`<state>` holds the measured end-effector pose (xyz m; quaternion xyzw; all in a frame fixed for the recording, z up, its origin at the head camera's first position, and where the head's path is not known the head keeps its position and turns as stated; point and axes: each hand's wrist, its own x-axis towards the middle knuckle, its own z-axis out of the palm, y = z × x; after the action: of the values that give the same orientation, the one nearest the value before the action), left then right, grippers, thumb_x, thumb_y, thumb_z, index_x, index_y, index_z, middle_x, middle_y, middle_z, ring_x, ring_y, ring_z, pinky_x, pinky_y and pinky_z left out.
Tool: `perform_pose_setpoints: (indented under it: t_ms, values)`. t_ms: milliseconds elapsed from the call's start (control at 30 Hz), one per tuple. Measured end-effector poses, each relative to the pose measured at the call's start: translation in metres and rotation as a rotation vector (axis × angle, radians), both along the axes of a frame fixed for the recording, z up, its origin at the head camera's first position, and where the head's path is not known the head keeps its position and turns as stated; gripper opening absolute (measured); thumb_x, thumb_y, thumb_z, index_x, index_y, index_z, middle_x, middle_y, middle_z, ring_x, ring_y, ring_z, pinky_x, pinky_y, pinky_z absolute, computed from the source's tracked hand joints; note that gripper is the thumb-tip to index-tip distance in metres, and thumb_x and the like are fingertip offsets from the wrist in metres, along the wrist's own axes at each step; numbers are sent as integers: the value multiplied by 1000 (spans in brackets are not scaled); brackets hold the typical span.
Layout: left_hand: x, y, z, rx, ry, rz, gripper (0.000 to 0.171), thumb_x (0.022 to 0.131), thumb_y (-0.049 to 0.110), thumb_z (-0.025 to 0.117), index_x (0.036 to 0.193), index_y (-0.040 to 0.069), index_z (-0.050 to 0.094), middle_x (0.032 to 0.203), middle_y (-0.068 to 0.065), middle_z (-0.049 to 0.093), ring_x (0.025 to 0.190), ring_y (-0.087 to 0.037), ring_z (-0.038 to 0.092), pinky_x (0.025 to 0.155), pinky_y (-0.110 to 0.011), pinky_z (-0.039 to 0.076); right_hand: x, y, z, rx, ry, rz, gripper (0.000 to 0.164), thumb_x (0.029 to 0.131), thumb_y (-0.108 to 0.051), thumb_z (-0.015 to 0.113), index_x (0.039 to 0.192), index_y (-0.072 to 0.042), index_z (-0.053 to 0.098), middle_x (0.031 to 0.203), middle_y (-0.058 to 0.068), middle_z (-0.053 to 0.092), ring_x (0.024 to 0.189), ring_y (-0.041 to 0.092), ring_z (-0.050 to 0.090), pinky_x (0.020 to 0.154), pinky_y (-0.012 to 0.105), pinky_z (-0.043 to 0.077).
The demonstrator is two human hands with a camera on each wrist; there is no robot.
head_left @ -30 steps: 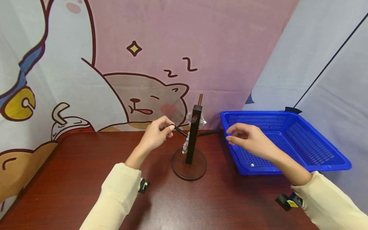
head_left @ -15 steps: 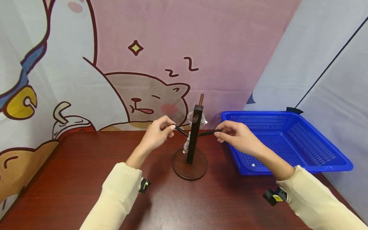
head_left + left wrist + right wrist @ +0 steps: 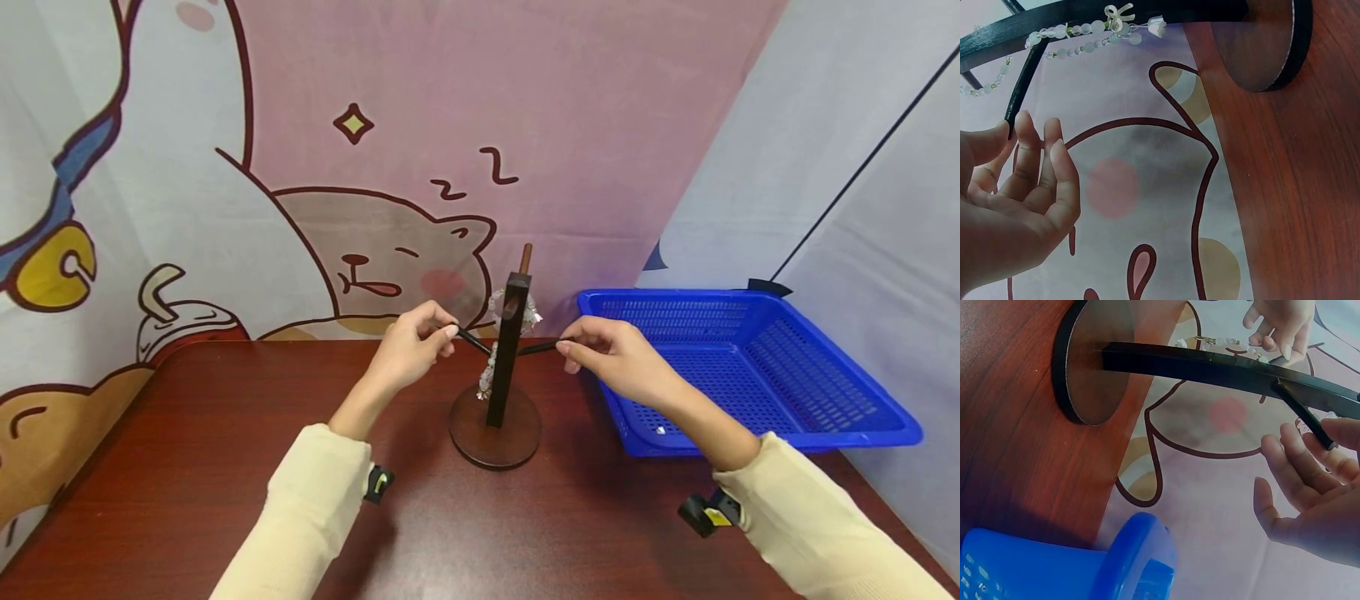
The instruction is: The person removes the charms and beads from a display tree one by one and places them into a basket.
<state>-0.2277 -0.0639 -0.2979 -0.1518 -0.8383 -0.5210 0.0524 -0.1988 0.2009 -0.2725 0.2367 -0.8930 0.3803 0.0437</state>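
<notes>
A dark wooden jewelry stand rises upright from its round base on the table. Thin black rods stick out from both sides of its post. My left hand pinches the end of the left rod between thumb and index finger. On the other side, my right hand pinches the tip of the right rod. A string of pale beads with a bow and a flower charm hangs on the left rod. Clear beads show behind the post's top, partly hidden.
A blue plastic basket stands right of the stand, close by my right hand, with a small white bit inside. Behind the reddish-brown table hangs a cartoon-printed cloth. A brown peg tops the post.
My right hand has moved left from above the basket's edge and taken the right rod's tip between its fingers. The left hand keeps its pinch on the left rod, and the stand has not moved.
</notes>
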Motion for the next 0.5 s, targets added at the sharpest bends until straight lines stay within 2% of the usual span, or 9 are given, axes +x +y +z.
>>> perform_pose_setpoints:
  t_ms: [333,500]
  values:
    - [4,1,4,-77,33,44,6,89,10,58,91,6,61,69,-4,63,68,-22,59,56,-27,39,1,-1,4,-5,-22,25,10,90,-15,57,88,-7,64,70,0,62,67,12,56,64,27,42]
    - [5,1,8,-124,55,43,9,88,11,58,95,6,62,75,-7,65,69,-19,60,57,-29,43,1,-1,5,-8,-36,28,10,90,-15,57,88,-7,63,70,2,63,68,16,57,65,27,42]
